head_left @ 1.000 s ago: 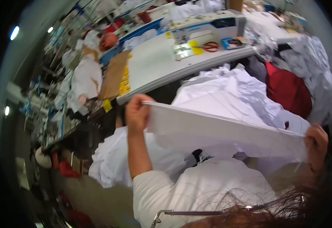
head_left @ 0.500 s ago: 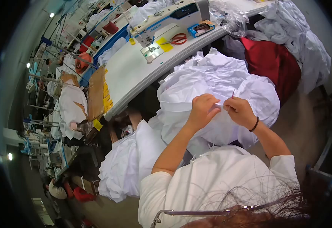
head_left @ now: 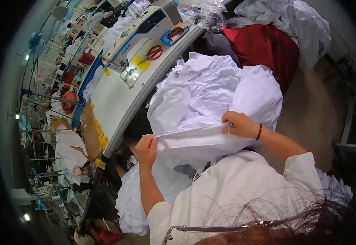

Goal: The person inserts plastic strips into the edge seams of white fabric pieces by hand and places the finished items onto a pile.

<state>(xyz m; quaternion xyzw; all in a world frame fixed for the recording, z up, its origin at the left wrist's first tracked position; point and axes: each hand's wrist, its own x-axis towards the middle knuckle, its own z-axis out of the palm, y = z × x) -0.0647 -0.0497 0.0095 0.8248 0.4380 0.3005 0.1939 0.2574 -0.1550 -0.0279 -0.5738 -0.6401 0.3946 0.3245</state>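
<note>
A white cloth [head_left: 192, 142] is stretched between my two hands, its upper edge fairly straight. My left hand [head_left: 146, 150] is closed on the cloth's left end. Further right, my right hand [head_left: 240, 125], with a dark beaded bracelet at the wrist, pinches the edge; a thin object stands up by its fingers, too small to make out. Behind the cloth lies a big heap of white fabric [head_left: 210, 87], and more white fabric [head_left: 133, 204] hangs low at the left.
A sewing machine [head_left: 143, 30] stands on the white table [head_left: 114, 106], with red-handled scissors [head_left: 154, 52] and a small blue box [head_left: 174, 33] near it. Red fabric [head_left: 263, 51] is at the upper right, beside grey-white cloth [head_left: 304, 28]. Cardboard [head_left: 90, 132] lines the table's left end.
My hands have moved apart from close together, and the cloth is now stretched between them. The view has turned, so the table and machine appear further left.
</note>
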